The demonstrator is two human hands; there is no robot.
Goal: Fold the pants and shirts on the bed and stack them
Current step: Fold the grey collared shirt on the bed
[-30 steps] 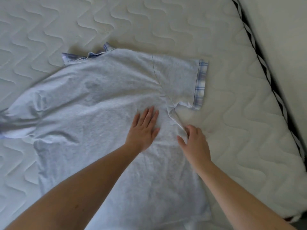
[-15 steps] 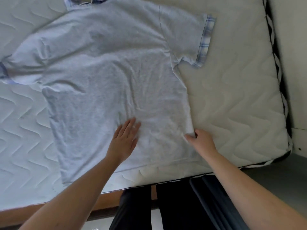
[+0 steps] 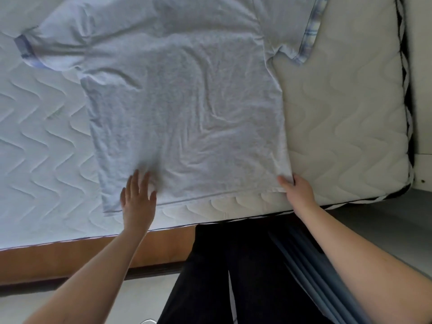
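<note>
- So far the gray shirt (image 3: 182, 108) lay spread flat near the bed's (image 3: 346, 127) right end, not folded yet.
- Left hand (image 3: 138, 197) rested flat and open on its near hem.
- Right hand (image 3: 297, 188) pinched the near right corner.
- No stack or pants showed.

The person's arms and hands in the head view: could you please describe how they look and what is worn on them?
Both arms are bare from the hands back to the frame edge, with no sleeve in view. The left hand and the right hand wear no gloves, and no ring, watch or bracelet shows on either. Dark trousers show below, between the arms.
</note>
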